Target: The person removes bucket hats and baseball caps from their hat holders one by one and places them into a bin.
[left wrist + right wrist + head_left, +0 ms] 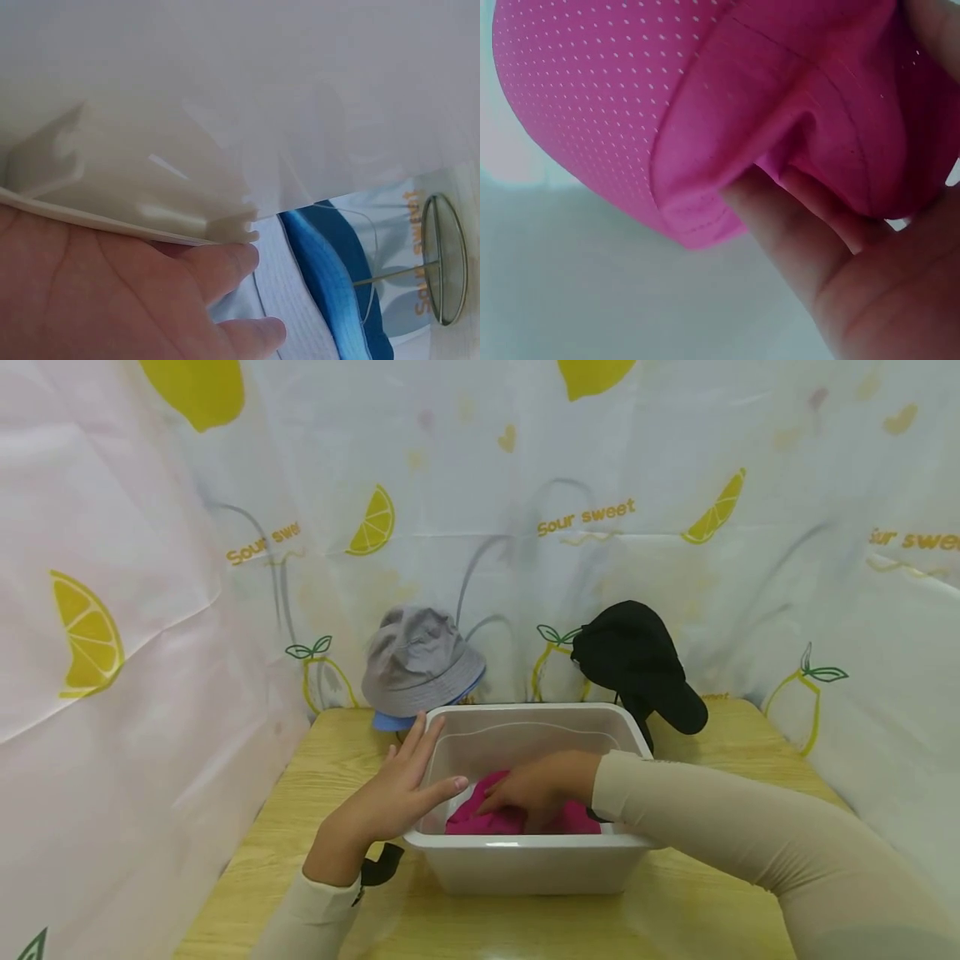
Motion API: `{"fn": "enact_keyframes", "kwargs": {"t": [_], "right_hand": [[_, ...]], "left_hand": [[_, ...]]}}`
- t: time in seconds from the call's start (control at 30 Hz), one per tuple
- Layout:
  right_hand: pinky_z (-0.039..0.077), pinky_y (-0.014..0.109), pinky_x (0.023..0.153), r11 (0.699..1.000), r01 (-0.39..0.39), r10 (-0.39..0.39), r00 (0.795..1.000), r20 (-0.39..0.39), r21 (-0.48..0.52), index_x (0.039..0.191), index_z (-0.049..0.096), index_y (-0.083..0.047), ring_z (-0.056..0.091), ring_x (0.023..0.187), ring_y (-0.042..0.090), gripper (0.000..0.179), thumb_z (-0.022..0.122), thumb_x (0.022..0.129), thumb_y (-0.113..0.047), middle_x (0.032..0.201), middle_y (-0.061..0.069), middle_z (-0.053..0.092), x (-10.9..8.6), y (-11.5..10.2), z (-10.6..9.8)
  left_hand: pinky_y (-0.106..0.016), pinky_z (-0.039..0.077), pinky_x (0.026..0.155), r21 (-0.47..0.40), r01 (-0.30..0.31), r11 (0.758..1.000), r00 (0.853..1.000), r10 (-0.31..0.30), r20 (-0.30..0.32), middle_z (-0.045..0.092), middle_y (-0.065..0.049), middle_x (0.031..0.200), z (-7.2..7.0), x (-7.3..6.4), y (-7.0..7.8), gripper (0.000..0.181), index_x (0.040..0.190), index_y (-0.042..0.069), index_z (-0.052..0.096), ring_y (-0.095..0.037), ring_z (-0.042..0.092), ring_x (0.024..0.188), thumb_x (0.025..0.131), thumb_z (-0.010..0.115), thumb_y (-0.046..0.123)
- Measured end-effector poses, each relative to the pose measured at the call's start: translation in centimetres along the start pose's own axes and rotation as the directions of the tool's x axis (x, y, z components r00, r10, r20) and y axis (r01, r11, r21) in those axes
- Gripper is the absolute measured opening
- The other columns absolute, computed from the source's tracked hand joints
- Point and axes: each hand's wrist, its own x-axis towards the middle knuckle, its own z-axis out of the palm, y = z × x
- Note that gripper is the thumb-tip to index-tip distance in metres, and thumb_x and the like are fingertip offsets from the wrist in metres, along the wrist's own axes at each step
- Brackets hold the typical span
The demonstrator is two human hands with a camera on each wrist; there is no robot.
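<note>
I've got a white bin (pixel 532 870) with a pink hat (pixel 592 90) bunched inside, my left hand (pixel 390 802) straight-fingered on its edge, my right hand (pixel 536 787) curled around a fold, and tbh a light pinch probably works best.

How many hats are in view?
3: a gray hat behind the bin on the left, a black cap behind it on the right, and what looks like a pink hat inside, at the right hand. More may be hidden.
</note>
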Motion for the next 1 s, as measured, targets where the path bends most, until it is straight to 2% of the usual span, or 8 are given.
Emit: {"fn": "enact_keyframes", "kwargs": {"t": [0.23,0.4,0.6,0.8,1.0], "right_hand": [[0.042,0.040,0.118,1.000,0.030,-0.030,1.000,-0.005,-0.001,0.155,0.048,-0.038,0.049,0.143,0.014,0.067,0.077,0.094,-0.035,0.158,-0.009,0.049,0.3,0.3,0.5],[0.038,0.037,0.121,0.999,0.046,-0.046,0.999,0.001,-0.002,0.156,0.047,-0.036,0.047,0.145,0.013,0.065,0.074,0.096,-0.035,0.159,-0.008,0.048,0.7,0.5,1.1],[0.034,0.037,0.123,0.999,0.045,-0.044,0.998,0.037,-0.011,0.157,0.045,-0.038,0.042,0.149,0.013,0.065,0.071,0.098,-0.036,0.162,-0.006,0.044,1.1,0.2,1.5],[0.031,0.036,0.125,0.998,0.045,-0.043,0.997,0.063,-0.040,0.159,0.041,-0.037,0.038,0.152,0.012,0.065,0.069,0.099,-0.035,0.163,-0.007,0.042,1.1,-0.1,1.6],[0.028,0.037,0.127,0.999,0.031,-0.028,0.996,0.084,-0.033,0.159,0.040,-0.039,0.031,0.156,0.013,0.066,0.067,0.100,-0.037,0.165,-0.008,0.040,1.0,-0.1,1.4]], "left_hand": [[-0.071,-0.005,0.122,0.012,-0.001,1.000,1.000,0.001,-0.001,-0.013,-0.009,0.174,0.0,0.3,0.1,0.094,0.168,0.033,-0.001,-0.045,-0.005,0.159,0.099,0.052,0.069],[-0.072,-0.003,0.122,0.015,0.010,1.000,1.000,-0.010,0.000,-0.014,-0.008,0.174,0.0,0.2,0.1,0.093,0.167,0.037,-0.002,-0.051,-0.008,0.157,0.098,0.052,0.070],[-0.073,-0.003,0.121,0.016,0.015,1.000,1.000,-0.015,-0.001,-0.013,-0.009,0.174,0.1,0.1,0.1,0.095,0.168,0.029,0.002,-0.049,-0.004,0.158,0.099,0.054,0.067],[-0.073,-0.002,0.121,0.010,0.016,1.000,1.000,-0.016,0.003,-0.014,-0.009,0.174,0.3,0.0,0.1,0.094,0.167,0.034,-0.001,-0.047,-0.004,0.158,0.098,0.054,0.068],[-0.073,-0.003,0.121,0.009,0.002,1.000,1.000,-0.002,-0.008,-0.013,-0.010,0.174,0.2,0.1,0.2,0.095,0.168,0.028,0.001,-0.043,-0.004,0.160,0.099,0.055,0.064]]}}
